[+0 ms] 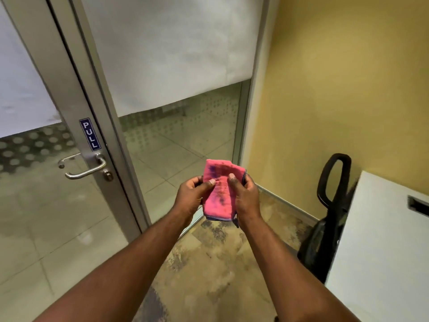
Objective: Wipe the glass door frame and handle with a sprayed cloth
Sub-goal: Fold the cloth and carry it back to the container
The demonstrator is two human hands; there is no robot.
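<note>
While between both thumbs, cloth.

Wall: a matte yellow painted wall is seen on the right, met at its foot by a pale skirting strip.

Floor: a worn, mottled brown and beige floor is shown in the corner (dark patches are scattered across it); pale square tiles are seen through the glass.

Side panel: a fixed glass panel is covered above by white frosted film, with a dotted band below it.

Furniture: a white flat-topped cabinet is set at the right edge.

Beside it: a black upright appliance with a loop handle is stood against the wall.
</note>
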